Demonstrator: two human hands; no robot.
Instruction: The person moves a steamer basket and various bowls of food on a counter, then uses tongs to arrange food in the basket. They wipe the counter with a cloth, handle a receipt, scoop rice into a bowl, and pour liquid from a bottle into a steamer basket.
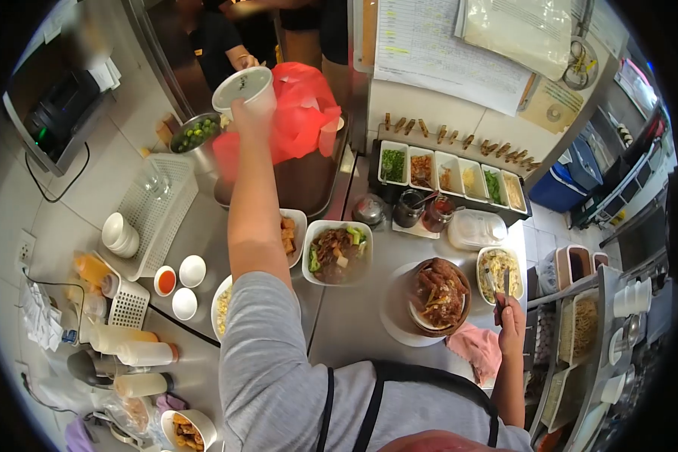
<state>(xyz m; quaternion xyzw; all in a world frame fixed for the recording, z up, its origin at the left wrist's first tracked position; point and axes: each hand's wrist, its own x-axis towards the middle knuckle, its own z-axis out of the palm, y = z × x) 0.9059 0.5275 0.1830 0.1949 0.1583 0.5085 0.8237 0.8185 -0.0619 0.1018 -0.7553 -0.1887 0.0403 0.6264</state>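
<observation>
My left arm stretches forward to the far counter. My left hand [245,119], partly blurred, grips a white round takeaway tub [259,96] with a translucent lid. Beside the tub is a red plastic bag [301,109]. On the right, my right hand [511,324] is closed around metal tongs [506,282]. The tong tips are over a white bowl of chopped yellowish food [497,261]. Left of that bowl, a round brown steamer-like dish [438,297] holds saucy brown meat. A pink cloth [476,348] lies below it.
White bowls of food [337,253] stand mid-counter. A rack of garnish trays [450,177] is at the back right, near two sauce jars [438,215]. Squeeze bottles [139,352] and a white basket [175,169] sit left. Another person's hand [246,62] is beyond the counter.
</observation>
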